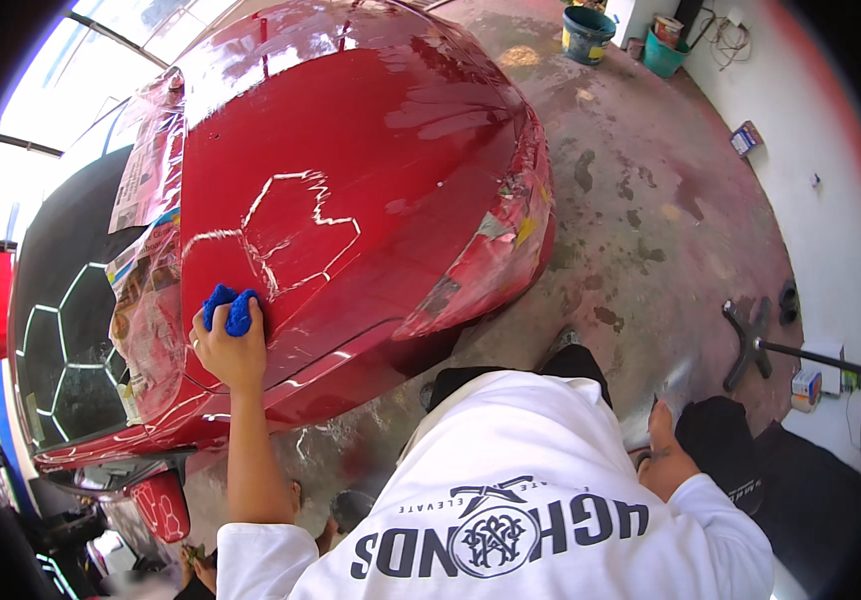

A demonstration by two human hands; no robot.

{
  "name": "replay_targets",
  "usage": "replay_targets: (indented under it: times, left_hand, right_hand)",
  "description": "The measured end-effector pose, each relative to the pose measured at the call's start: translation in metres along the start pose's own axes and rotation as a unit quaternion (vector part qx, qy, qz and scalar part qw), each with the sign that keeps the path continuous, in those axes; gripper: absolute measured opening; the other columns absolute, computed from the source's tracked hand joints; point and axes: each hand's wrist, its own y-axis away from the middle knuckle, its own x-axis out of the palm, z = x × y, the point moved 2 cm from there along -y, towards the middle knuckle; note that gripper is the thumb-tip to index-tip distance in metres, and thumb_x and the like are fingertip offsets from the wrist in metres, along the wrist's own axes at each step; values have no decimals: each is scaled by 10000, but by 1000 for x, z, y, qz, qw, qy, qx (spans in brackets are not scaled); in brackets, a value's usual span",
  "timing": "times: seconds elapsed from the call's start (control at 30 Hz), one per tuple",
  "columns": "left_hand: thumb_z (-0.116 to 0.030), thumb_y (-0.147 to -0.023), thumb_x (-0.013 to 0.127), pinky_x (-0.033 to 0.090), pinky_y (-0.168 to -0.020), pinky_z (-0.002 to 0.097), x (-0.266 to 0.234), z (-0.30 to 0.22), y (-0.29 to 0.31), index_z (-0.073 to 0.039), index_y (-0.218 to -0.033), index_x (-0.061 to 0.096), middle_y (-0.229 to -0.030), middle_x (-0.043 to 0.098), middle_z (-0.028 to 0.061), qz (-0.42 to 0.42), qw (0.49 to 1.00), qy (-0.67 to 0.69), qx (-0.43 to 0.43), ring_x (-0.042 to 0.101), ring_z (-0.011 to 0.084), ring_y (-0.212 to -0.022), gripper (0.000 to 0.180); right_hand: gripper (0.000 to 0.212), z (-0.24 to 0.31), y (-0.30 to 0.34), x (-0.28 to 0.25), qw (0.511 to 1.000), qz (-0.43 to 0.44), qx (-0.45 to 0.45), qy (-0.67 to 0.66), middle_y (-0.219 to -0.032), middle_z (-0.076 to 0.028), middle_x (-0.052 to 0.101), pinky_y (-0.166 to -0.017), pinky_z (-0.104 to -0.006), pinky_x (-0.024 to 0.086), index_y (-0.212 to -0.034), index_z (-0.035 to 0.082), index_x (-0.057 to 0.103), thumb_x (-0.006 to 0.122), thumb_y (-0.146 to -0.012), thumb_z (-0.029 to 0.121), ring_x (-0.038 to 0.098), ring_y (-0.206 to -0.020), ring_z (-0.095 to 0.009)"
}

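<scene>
My left hand (230, 348) is closed round a crumpled blue cloth (230, 308) and presses it on the glossy red car hood (350, 130), close to the windshield side. Light reflections cross the paint beside the cloth. Down at my right side, my right hand (666, 456) has its fingers curled round a pale, partly see-through thing (656, 398) that I cannot make out. Masking paper and film (147, 300) cover the strip between hood and dark windshield (65, 330). Film and tape also lie over the headlight (485, 255).
A side mirror (158, 500) sticks out at lower left. Stained concrete floor (640, 230) runs along the car's front and right. A dark bucket (587, 38) and a green bucket (664, 52) stand far off by the white wall. A black stand (750, 345) is at the right.
</scene>
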Motion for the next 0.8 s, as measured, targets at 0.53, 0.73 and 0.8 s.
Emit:
replay_targets:
  times: [0.53, 0.73, 0.8]
  left_hand:
    - [-619, -929, 826, 369, -1224, 667, 24, -56, 75, -219, -1530, 609, -1636, 442, 324, -130, 968, -149, -156, 360, 538, -1548, 754]
    - [-780, -984, 645, 372, -1197, 670, 49, -84, 73, -199, -1601, 495, -1644, 321, 380, -126, 920, -101, -358, 346, 550, -1510, 860]
    - [-745, -1048, 564, 371, -1189, 674, 48, -125, 72, -164, -1606, 489, -1630, 301, 391, -114, 930, -97, -335, 356, 562, -1486, 809]
  right_hand:
    - [767, 311, -133, -156, 950, 61, -173, -254, -1418, -150, 707, -982, -379, 562, -1558, -19, 579, 410, -1172, 621, 727, -1155, -240]
    - [714, 345, -156, -180, 954, 125, -180, -204, -1517, -197, 662, -1159, -393, 483, -1554, -40, 586, 386, -1197, 545, 643, -1370, -308]
    - [699, 364, -171, -206, 960, 110, -195, -167, -1532, -203, 651, -1195, -402, 453, -1551, -39, 589, 384, -1200, 530, 625, -1395, -314]
